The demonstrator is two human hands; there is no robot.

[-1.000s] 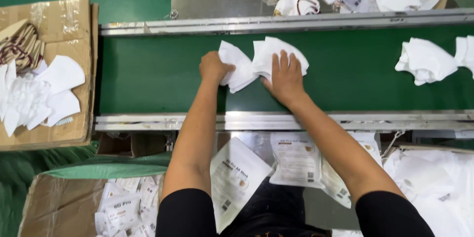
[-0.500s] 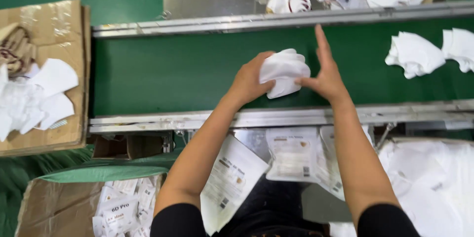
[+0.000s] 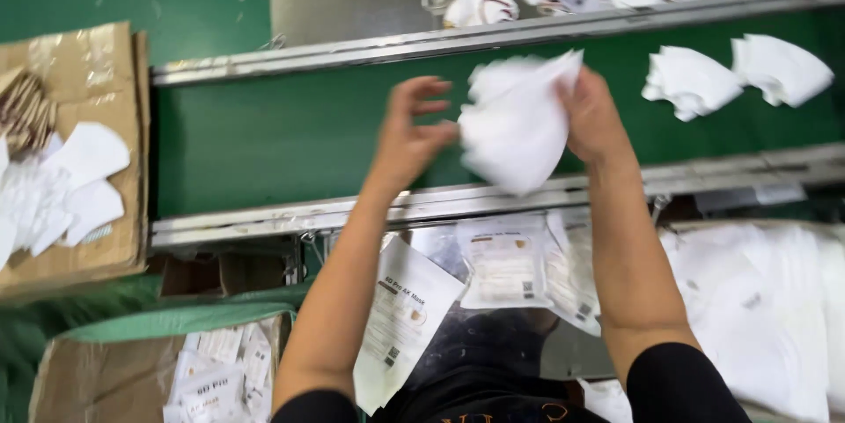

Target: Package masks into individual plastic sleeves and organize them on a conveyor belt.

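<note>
Lifted since before, one white mask stack (image 3: pixel 518 128) sits mid-frame over the green belt (image 3: pixel 264 137), long axis upright, narrow end down. Right hand (image 3: pixel 594 115) grips its edge; left hand (image 3: pixel 409 132) touches it, fingers spread. Two more mask piles (image 3: pixel 735 78) lie upper right.

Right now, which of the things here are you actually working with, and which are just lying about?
In hand:
- white masks, a blurred stack
- left hand, touching it
- right hand, gripping it

Lying about:
- two mask piles on the green belt
- cardboard box of masks
- printed pouches below the belt
</note>
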